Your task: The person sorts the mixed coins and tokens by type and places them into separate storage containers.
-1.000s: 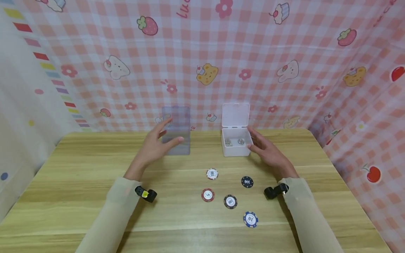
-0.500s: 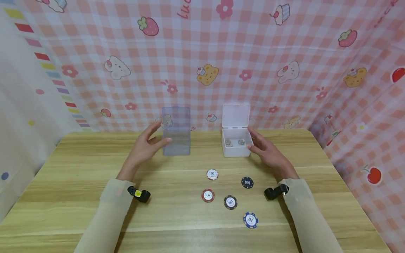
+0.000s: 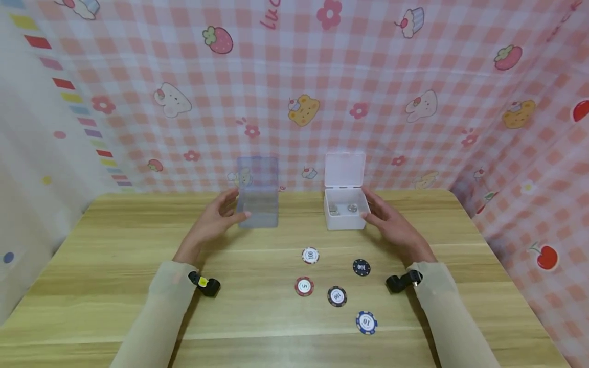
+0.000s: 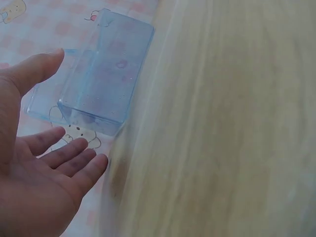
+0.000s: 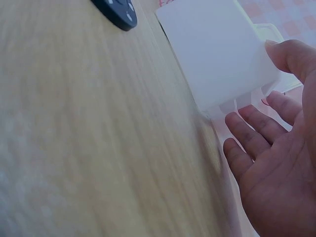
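Note:
A clear blue plastic box (image 3: 263,214) stands at the back of the table with its lid raised. My left hand (image 3: 209,222) is beside its left side, fingers spread and relaxed, the thumb tip overlapping the box's front edge in the head view. In the left wrist view, a gap shows between the fingertips (image 4: 101,160) and the box. Farther right, a white lidded box (image 3: 345,221) stands with its lid up and several small shiny round pieces (image 3: 352,208) inside. My right hand (image 3: 391,222) touches its right side with nearly straight fingers, thumb at the front corner.
Several poker chips lie flat in front of the boxes: a white one (image 3: 310,255), a black one (image 3: 361,267), a red one (image 3: 304,286), a dark one (image 3: 337,296) and a blue one (image 3: 366,323). A checked curtain (image 3: 257,71) hangs behind the wooden table (image 3: 115,255).
My left hand drew left, away from the front of the blue box, then came down and back toward its left side. The right hand stays at the white box.

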